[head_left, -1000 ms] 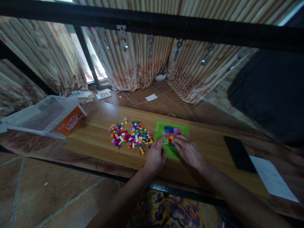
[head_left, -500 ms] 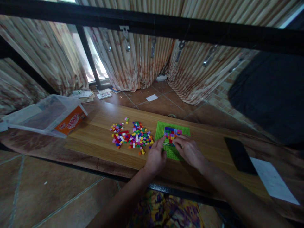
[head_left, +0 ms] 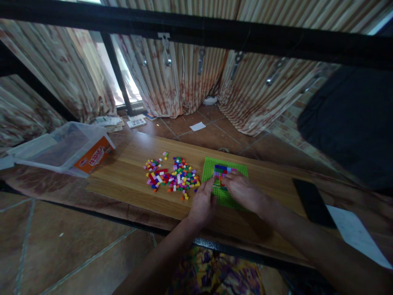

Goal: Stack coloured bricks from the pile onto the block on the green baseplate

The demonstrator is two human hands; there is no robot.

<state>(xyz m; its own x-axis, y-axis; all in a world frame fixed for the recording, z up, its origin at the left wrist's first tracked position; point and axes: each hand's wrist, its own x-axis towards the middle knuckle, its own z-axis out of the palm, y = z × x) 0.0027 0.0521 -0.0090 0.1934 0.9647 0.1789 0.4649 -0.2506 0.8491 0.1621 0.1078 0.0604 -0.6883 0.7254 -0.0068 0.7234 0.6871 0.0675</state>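
Observation:
A green studded baseplate [head_left: 209,162] lies on the board, bearing a block of colourful toy bricks [head_left: 221,168] with a dark blue row along its far side. At the block's left edge rests my left hand [head_left: 202,205], its fingers stretched forward and the thumb apart. My right hand [head_left: 242,189] lies over the right and near part of the block, fingers stretched out and touching the bricks. It covers some of them, and no loose brick shows in either hand. Left of the baseplate is a spread pile of loose toy bricks [head_left: 181,178] in many colours.
The wooden board [head_left: 123,180] sits on a brown cloth. At its left end stands a clear plastic bin [head_left: 66,147] with an orange label. To the right lie a black phone-like slab [head_left: 311,200] and a white paper sheet [head_left: 357,233]. A dark bar [head_left: 196,35] crosses above.
My right hand has gone from pinched fingertips at the block's near part to fingers laid flatter over the bricks. My left hand keeps its place; the whole view shifts slightly.

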